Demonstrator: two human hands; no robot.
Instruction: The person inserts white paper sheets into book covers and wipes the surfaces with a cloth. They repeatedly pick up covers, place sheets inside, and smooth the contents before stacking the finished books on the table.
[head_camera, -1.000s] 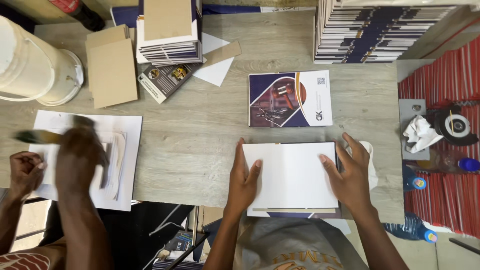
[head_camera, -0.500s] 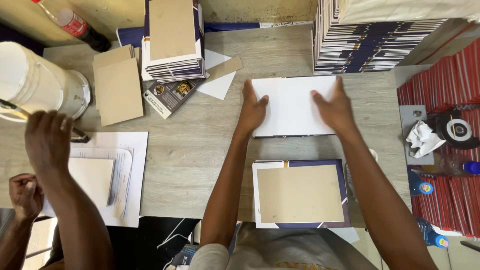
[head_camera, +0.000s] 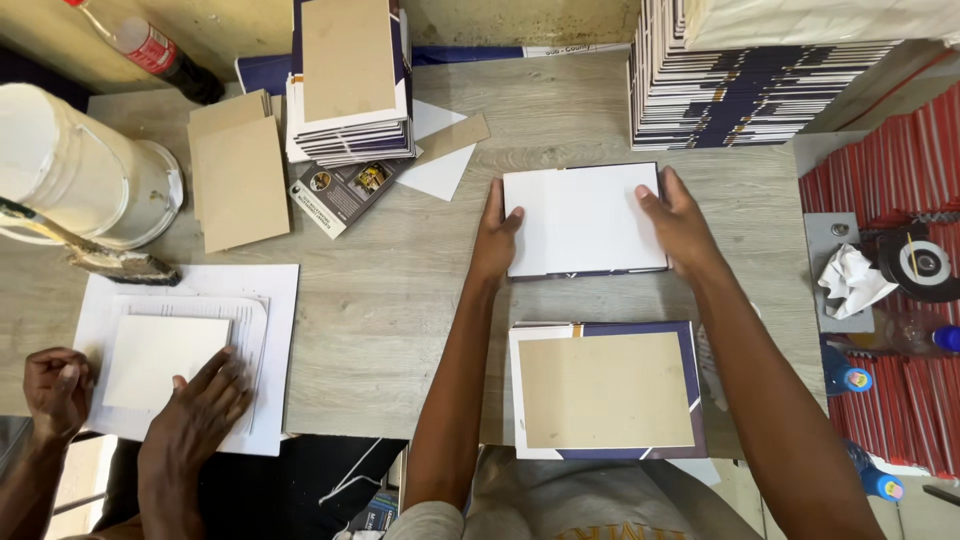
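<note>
both hands are reaching out over the grey wooden table (head_camera: 400, 330), and they are pressing on a white-faced book (head_camera: 585, 220) lying flat in the middle of it. left hand (head_camera: 496, 238) is lying along the book's left edge, fingers straight and thumb hooking onto the white face, so it is open and flat rather than clenched. right hand (head_camera: 678, 222) is sitting on the book's right edge, fingers spreading loosely over the corner, also open and pressing, not lifting. a dark blue border is peeking out along the book's lower edge.

just beside it, nearer the person, a blue cover (head_camera: 606, 390) is lying open with a brown card board (head_camera: 604, 388) resting on it, untouched. further back on the right a tall stack of finished books (head_camera: 740, 95) is standing at the table's far edge. to the left a shorter pile of covers (head_camera: 350, 90) is topped with brown board, loose brown boards (head_camera: 240, 180) lying next to it.

over at the far left another person's two hands (head_camera: 195, 405) are working on white sheets (head_camera: 185, 350), with a white bucket (head_camera: 85, 165) and a glue brush (head_camera: 110, 262) behind them. red books (head_camera: 900, 170) are lining the right side.
</note>
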